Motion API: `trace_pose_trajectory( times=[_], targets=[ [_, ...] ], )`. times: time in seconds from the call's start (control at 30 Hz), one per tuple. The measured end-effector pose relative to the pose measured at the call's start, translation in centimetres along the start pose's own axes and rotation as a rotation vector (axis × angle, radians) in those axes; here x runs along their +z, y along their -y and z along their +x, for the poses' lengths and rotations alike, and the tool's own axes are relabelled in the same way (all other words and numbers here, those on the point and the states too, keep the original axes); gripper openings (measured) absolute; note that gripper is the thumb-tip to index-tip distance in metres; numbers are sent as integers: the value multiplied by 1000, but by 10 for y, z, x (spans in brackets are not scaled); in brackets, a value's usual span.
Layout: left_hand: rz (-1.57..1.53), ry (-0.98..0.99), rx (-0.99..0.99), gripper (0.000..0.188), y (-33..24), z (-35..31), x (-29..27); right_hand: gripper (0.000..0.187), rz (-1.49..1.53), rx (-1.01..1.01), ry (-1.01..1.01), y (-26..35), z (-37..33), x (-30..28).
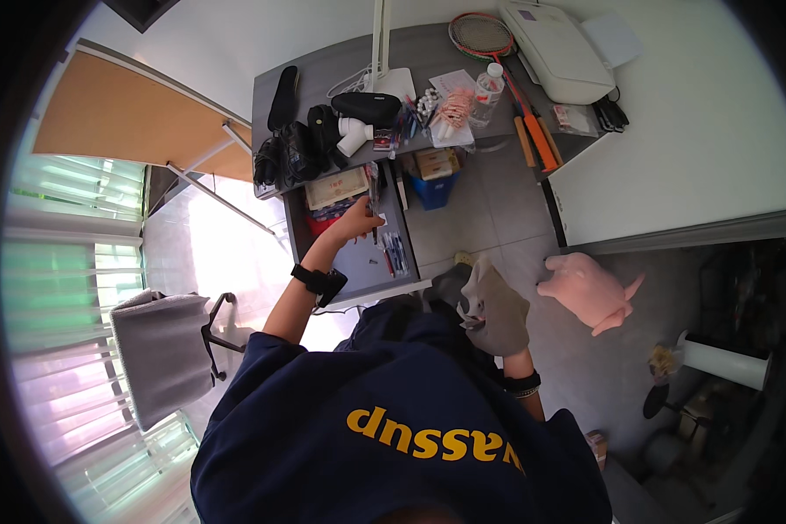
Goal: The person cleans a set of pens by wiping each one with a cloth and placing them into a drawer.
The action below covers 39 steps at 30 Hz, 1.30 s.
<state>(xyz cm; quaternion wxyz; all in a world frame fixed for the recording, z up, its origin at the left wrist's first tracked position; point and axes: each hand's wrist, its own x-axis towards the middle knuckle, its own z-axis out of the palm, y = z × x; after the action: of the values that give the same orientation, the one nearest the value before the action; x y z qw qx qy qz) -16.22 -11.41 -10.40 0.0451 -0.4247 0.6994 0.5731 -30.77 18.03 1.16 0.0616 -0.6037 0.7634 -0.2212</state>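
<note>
My left hand (351, 223) reaches into an open desk drawer (349, 262). Its fingers are pinched on a dark, slender, pen-like item (375, 234) that is partly hidden. Beside it in the drawer lie several pens (396, 253), a tan paper booklet (337, 187) and something red (320, 225). On the right, in front of my body, a limp grey cloth (498, 310) hangs over my right hand and hides its fingers. My right forearm (526, 389) comes out below the cloth, which appears to be held up in that hand.
Above the drawer, the grey desk (323, 65) bears black cases (365, 108), a clear bottle (487, 92), rackets (537, 131) and a white printer (561, 57). A blue bin (434, 190) stands beneath. A pink plush pig (589, 293) lies right; a grey chair (159, 349) stands left.
</note>
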Motion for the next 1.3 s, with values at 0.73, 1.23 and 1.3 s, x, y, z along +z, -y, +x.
trace_pose_trajectory(
  times=[0.73, 1.23, 1.3],
  targets=[
    [229, -318, 178, 39, -37, 180, -34, 30, -43, 242, -12, -65, 17, -20],
    [262, -562, 40, 30, -27, 241, -27, 25, 60, 267, 30, -101, 53, -10],
    [245, -586, 41, 30, -36, 244, -23, 25, 63, 277, 28, -104, 56, -12]
  ],
)
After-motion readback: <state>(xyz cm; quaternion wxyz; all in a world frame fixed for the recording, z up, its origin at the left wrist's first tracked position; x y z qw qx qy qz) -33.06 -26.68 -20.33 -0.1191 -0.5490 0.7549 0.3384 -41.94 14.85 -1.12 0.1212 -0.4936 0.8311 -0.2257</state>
